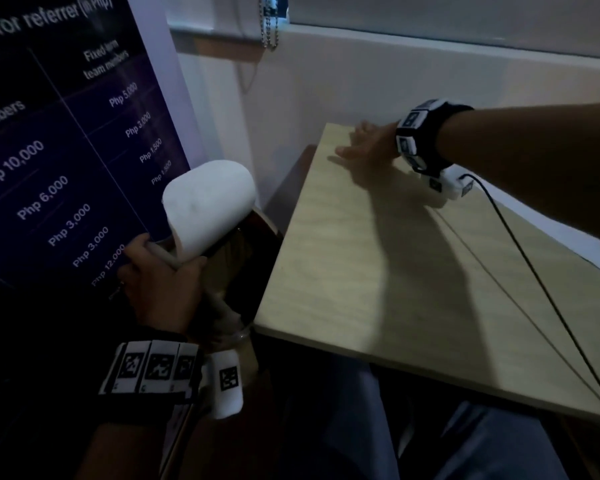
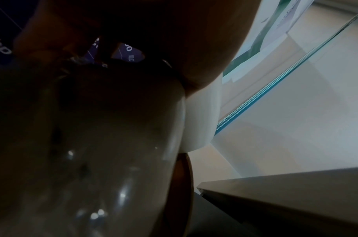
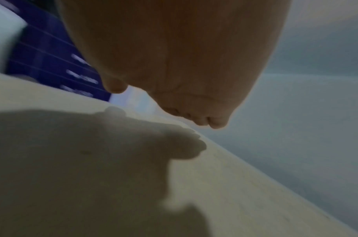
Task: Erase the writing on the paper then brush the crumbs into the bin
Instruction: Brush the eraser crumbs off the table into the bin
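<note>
At the table's left edge, bin (image 1: 208, 206): white, tipped on its side, below the tabletop.
Left hand (image 1: 160, 278): gripped the bin by its rim.
Right hand (image 1: 368, 143): fingers straight, held nothing, just above the far table (image 1: 378, 271).
Paper: not visible.
Advice: sweep crumbs leftward, bin mouth tight under the edge.
Poster (image 1: 49, 133): "Php 10,000", "Php 6,000".

The right hand (image 1: 368, 147) is smeared by motion in the head view, so whether its fingers touch the surface (image 1: 378, 271) cannot be told. The left hand (image 1: 160, 282) covers the bin's (image 1: 210, 206) rim, and the bin's mouth faces away. The poster (image 1: 49, 133) is cut off at the frame edge.
</note>
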`<state>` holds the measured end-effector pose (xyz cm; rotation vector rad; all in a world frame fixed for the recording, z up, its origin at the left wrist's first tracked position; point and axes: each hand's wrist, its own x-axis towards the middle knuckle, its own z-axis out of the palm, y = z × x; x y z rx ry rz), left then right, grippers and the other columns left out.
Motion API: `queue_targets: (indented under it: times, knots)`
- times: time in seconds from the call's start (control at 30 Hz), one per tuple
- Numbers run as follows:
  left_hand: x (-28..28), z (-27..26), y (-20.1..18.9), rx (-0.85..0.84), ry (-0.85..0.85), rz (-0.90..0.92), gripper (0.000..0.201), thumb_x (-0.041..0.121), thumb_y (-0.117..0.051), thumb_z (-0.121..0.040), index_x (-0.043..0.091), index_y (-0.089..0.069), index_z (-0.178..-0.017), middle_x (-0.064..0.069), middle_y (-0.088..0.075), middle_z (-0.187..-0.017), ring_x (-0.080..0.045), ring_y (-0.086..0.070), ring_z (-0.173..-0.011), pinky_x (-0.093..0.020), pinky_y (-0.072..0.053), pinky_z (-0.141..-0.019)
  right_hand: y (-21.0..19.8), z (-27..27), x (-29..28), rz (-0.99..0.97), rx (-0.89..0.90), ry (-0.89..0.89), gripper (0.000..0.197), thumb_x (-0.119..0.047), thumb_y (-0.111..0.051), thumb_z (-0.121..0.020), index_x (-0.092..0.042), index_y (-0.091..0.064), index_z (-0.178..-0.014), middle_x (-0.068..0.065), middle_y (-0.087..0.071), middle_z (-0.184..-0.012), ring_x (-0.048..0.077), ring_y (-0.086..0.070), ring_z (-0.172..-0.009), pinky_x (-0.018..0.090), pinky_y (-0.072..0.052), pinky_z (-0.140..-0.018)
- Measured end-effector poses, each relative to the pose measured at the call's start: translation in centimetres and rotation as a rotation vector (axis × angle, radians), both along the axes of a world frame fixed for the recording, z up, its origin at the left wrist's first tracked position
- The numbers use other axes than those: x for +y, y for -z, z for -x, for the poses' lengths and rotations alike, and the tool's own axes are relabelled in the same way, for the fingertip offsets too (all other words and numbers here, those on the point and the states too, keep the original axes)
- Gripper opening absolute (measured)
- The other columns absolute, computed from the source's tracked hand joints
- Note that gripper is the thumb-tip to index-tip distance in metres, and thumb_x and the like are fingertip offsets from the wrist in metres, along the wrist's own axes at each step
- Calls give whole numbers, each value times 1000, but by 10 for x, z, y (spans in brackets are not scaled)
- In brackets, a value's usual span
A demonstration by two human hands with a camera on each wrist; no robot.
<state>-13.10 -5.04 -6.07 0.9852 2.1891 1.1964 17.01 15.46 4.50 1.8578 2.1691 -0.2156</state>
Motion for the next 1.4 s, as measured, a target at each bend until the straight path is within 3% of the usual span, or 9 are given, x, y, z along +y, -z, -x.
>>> queue_targets:
  times: [0.23,0.5,0.6,0.73,0.93,1.07,1.13,1.3,1.4]
  knots:
    - [9,-1,8,47,-13,31,83,30,-79,-81,22,-31,-148,-24,-33,-151,-45,-39,-135,-48,-33,-108,2,29,-46,194,19,-269,99,-75,-28,-92,-14,13,-158,6,17,-166,22,9,-154,40,-2,-124]
    - [38,-10,22,150,-71,64,81,34,-82,-76,17,-37,-142,-22,-39,-143,-49,-43,-124,-52,-38,-99,-2,63,-195,411,120,-707,92,-65,-35,-97,-14,9,-159,0,19,-166,11,15,-152,28,7,-124]
    - [40,-18,19,73,-140,30,80,32,-81,-73,26,-37,-139,-22,-41,-144,-47,-44,-128,-51,-38,-103,-19,50,-174,285,374,-538,76,-45,-45,-102,-12,-8,-160,-9,-5,-164,2,0,-149,13,-5,-118]
    - [39,-19,20,122,-164,-5,81,34,-81,-70,27,-37,-138,-23,-42,-143,-50,-45,-126,-54,-40,-101,-6,40,-129,120,55,-134,89,-65,-35,-99,-7,-5,-159,13,-1,-167,30,-5,-154,40,-9,-123]
    - [39,-17,26,108,-157,-4,83,35,-81,-70,26,-35,-138,-24,-40,-144,-50,-43,-127,-55,-39,-102,-2,77,-242,412,242,-548,86,-52,-47,-100,2,-10,-156,18,-7,-166,27,-11,-151,30,-10,-121]
    - [37,-20,26,103,-165,-14,82,38,-79,-67,27,-35,-136,-22,-41,-144,-49,-44,-127,-55,-40,-99,1,22,-170,96,304,-266,96,-74,-36,-93,5,-32,-148,25,-24,-158,36,-21,-147,33,-14,-118]
    - [35,-21,25,114,-168,-23,81,37,-78,-68,27,-36,-136,-23,-40,-143,-49,-44,-127,-55,-39,-99,17,-22,-118,-4,107,-23,115,-94,-19,-77,-8,-26,-154,17,-14,-164,32,-8,-153,44,-8,-123]
    - [33,-22,24,114,-155,-23,79,32,-79,-72,26,-36,-139,-23,-38,-145,-48,-40,-131,-52,-37,-101,17,-40,-106,65,18,149,100,-76,-30,-93,-5,-6,-159,17,5,-167,34,1,-154,48,-3,-122]
    - [33,-25,23,124,-173,-25,81,30,-80,-72,24,-37,-140,-23,-39,-145,-48,-41,-131,-53,-38,-100,17,10,-141,141,40,-18,112,-86,-27,-85,-11,11,-158,9,18,-166,26,7,-154,47,-2,-124]
